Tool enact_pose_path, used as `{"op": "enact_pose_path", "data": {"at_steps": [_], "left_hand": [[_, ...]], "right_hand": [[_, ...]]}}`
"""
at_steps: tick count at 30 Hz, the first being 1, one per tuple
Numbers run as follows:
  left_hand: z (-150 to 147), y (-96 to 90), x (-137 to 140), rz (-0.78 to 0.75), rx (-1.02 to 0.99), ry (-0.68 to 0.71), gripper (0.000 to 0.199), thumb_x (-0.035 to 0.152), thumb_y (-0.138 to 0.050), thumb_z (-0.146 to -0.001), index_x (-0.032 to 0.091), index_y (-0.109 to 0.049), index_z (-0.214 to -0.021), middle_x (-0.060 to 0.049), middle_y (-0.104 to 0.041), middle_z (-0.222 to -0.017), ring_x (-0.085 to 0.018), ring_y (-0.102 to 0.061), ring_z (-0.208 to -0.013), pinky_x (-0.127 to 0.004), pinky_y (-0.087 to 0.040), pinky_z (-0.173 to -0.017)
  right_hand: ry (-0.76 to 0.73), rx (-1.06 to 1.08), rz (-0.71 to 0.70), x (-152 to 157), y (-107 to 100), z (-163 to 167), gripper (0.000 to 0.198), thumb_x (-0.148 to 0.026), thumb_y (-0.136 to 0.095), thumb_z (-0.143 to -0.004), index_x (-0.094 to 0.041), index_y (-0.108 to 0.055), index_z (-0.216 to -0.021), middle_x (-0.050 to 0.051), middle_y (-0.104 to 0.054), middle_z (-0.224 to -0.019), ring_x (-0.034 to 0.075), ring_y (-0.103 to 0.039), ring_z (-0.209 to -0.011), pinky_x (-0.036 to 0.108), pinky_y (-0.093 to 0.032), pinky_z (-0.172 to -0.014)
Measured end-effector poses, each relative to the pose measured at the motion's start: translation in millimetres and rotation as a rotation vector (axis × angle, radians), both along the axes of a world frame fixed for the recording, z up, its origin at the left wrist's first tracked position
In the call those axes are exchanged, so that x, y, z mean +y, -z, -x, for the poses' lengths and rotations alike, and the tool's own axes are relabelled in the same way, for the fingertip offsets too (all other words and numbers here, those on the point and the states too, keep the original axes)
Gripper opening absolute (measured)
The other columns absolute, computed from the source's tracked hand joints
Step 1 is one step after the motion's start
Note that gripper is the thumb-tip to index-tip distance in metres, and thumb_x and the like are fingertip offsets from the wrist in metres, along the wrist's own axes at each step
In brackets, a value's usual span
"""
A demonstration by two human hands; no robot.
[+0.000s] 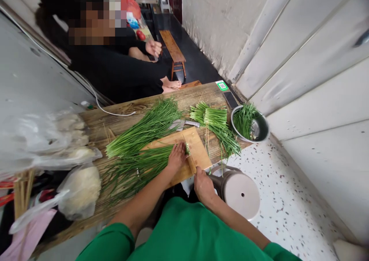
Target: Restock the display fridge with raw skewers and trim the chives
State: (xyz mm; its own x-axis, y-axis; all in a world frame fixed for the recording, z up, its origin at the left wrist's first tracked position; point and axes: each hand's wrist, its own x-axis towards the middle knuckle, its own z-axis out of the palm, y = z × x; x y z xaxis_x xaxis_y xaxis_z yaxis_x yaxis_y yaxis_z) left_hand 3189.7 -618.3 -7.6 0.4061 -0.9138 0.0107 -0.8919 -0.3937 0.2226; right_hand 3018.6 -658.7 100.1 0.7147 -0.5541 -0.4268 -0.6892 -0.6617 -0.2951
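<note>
My left hand (178,156) presses down on a bundle of garlic chives (150,159) on a wooden cutting board (201,153), its fingers closed together over the cut ends. My right hand (204,186) is wrapped round the handle of a kitchen knife (189,153). The blade, seen nearly edge-on, stands across the board just right of my left fingertips. Behind the board lies a larger pile of uncut chives (147,124). Beside that pile rests a second knife (192,123) with a grey handle. Shorter, trimmed chive bundles (216,117) lie to the right.
A metal bowl (265,132) of chives sits at the table's right end, near a phone (230,99) and a QR card (221,85). Plastic bags (82,188) crowd the left. A stool (242,193) stands at right. Across the table sits a person in black (115,68).
</note>
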Motion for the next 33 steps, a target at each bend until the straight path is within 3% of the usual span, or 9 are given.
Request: {"op": "enact_pose_path", "data": {"at_steps": [11, 20, 26, 33], "left_hand": [[-5.2, -3.0, -5.6, 0.004, -0.017, 0.024, 0.053, 0.036, -0.036, -0.090, 0.003, -0.048, -0.130, -0.019, -0.038, -0.142, -0.028, -0.029, -0.135, -0.046, -0.020, -0.114], [-7.8, -4.5, -11.6, -0.015, -0.060, 0.062, 0.051, 0.033, -0.036, -0.089, 0.000, -0.051, -0.126, -0.020, -0.043, -0.138, -0.030, -0.031, -0.134, -0.046, -0.021, -0.113], [-6.9, -7.1, -16.6, -0.022, -0.047, 0.057, 0.049, 0.030, -0.037, -0.087, -0.001, -0.054, -0.121, -0.022, -0.045, -0.136, -0.030, -0.032, -0.133, -0.047, -0.022, -0.112], [-9.7, -1.2, -17.1, -0.026, -0.070, 0.078, 0.047, 0.029, -0.036, -0.086, 0.000, -0.056, -0.118, -0.023, -0.046, -0.135, -0.030, -0.033, -0.133, -0.047, -0.023, -0.112]], "right_hand": [[0.005, 0.086, 0.023, 0.3, -6.9, -9.7, 0.032, -0.003, -0.033, -0.085, -0.011, -0.048, -0.111, 0.015, -0.062, -0.094, 0.023, -0.067, -0.078, 0.031, -0.053, -0.061], [0.044, 0.133, 0.015, -7.1, -0.8, -13.4, 0.024, -0.008, -0.035, -0.088, -0.014, -0.048, -0.107, 0.013, -0.064, -0.092, 0.021, -0.068, -0.078, 0.029, -0.055, -0.064], [0.071, 0.067, 0.005, -8.4, 8.6, -14.0, 0.020, -0.018, -0.037, -0.091, -0.013, -0.048, -0.107, 0.014, -0.066, -0.088, 0.021, -0.069, -0.076, 0.029, -0.055, -0.062], [0.073, 0.029, -0.039, -14.3, 12.8, -14.7, 0.019, -0.017, -0.041, -0.089, -0.014, -0.048, -0.106, 0.014, -0.068, -0.087, 0.022, -0.069, -0.077, 0.031, -0.056, -0.062]]}}
